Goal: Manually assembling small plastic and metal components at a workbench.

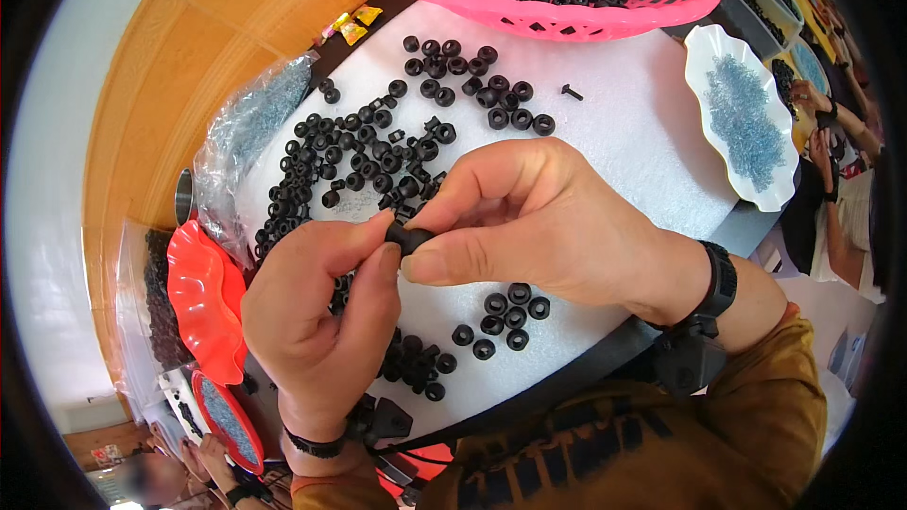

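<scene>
- A small black part is pinched at the centre of the frame between the fingertips of both hands.
- The left hand is curled nearly closed, its thumb and forefinger pressed onto the left end of the part; more black pieces seem to be cupped in its palm.
- The right hand is closed round the right end of the part, thumb below and forefinger above, with the other fingers folded over.
- A black strap is worn on each wrist, the right one broader than the left.
- The hands are held over a white foam pad that fills the middle of the frame.
- Black rings are scattered just below the hands, and a denser heap is spread to the upper left of them.
- A single black screw is seen alone on the pad, above and right of the hands.
- A pink basket with more black rings in it is set at the top edge.
- A white scalloped dish of small silvery-blue parts is placed at the right.
- A clear bag of similar silvery parts is laid at the left, with a red scalloped dish below it.
- Other people's hands are glimpsed at the far right and lower left edges.
</scene>
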Tool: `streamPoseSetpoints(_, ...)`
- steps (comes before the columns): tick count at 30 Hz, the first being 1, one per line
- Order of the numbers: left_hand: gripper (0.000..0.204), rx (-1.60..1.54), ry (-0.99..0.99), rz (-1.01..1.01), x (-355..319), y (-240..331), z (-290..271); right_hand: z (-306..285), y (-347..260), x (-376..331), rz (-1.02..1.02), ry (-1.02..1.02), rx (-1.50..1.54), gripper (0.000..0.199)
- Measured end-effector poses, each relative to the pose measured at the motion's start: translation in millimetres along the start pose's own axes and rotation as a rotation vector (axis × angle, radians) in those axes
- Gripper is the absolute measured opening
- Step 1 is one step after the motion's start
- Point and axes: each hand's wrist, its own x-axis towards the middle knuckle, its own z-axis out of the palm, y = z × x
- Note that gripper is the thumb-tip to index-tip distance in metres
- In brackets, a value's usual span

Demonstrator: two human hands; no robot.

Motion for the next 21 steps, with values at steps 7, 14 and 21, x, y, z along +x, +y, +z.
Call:
streamPoseSetpoints(7,0.019,-0.183,0.013,-0.101,0.6,3.7,-8.7,3.9,0.2,-4.0,-0.039,-0.023,0.023,0.013)
streamPoseSetpoints(14,0.019,-0.191,-0.067,-0.06,4.2,6.3,-16.4,4.9,-1.7,-5.4,-0.118,-0.05,-0.078,0.016)
streamPoseSetpoints(21,0.02,0.001,-0.024,0.101,4.1,4.2,-6.1,1.4,-3.9,-3.5,-0.102,0.013,-0.144,0.017)
